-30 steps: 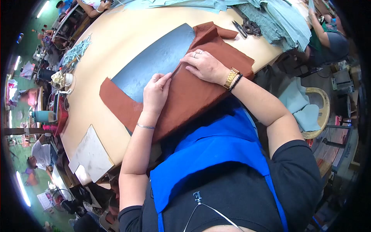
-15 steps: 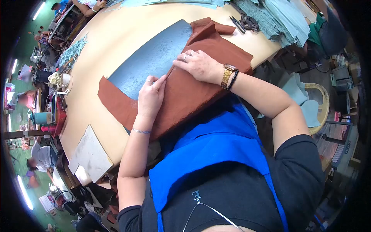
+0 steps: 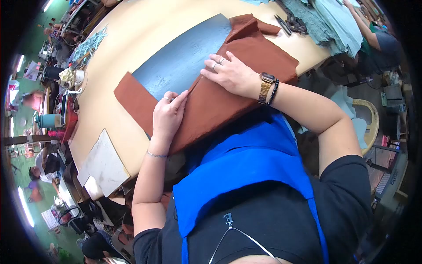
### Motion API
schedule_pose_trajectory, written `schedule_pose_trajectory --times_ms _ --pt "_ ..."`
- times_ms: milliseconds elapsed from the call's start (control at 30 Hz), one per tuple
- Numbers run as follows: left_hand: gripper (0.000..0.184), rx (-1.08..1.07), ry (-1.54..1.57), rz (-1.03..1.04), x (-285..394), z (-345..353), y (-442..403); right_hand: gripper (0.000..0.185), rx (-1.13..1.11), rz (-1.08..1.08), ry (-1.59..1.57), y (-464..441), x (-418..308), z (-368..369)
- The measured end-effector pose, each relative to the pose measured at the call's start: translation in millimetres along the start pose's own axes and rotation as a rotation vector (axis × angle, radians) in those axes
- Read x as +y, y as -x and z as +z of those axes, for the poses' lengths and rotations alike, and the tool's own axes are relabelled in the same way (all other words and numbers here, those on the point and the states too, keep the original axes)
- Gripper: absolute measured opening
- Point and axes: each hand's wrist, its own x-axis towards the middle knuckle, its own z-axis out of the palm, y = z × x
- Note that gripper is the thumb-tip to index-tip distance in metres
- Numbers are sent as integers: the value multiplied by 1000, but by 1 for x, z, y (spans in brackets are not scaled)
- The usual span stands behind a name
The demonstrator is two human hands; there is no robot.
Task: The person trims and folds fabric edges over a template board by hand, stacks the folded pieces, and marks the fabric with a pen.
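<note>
Reddish-brown material (image 3: 220, 108) lies over a blue-grey curved panel (image 3: 180, 55) on the table, its folded edge running along the panel. My left hand (image 3: 169, 115) pinches that edge between thumb and fingers. Farther up the same edge, my right hand (image 3: 231, 75) rests on the brown material, fingertips at the fold and fingers bent but somewhat apart. A flap of the brown material (image 3: 132, 99) extends at the panel's left end, and a bunched part (image 3: 244, 28) lies at its top right.
On the cream table (image 3: 114, 57), black scissors (image 3: 282, 25) lie at the upper right near teal sheets (image 3: 318, 26). A pale board (image 3: 103, 167) is at the lower left, teal strips (image 3: 90, 46) at the upper left. Right of the table stands a chair (image 3: 371, 121); a person's arm (image 3: 365, 26) reaches in.
My left hand has slid down and left along the folded edge. My right hand has shifted slightly along it too. The view has moved a little, and a person's arm shows again at the upper right.
</note>
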Motion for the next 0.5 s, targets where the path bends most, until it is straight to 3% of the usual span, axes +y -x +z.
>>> schedule_pose_trajectory --times_ms 233,333,433,500 --pt "15 -2 -85 29 -4 -7 5 46 -125 96 6 -5 -28 -11" --pt "16 -24 -100 15 -6 -11 6 49 -107 -58 95 -12 -32 -6" --pt "17 -54 -98 11 -11 -15 7 47 -247 37 26 -15 -47 -23" --pt "16 -86 -106 -1 -15 -20 8 46 -146 4 47 -13 -49 -21"
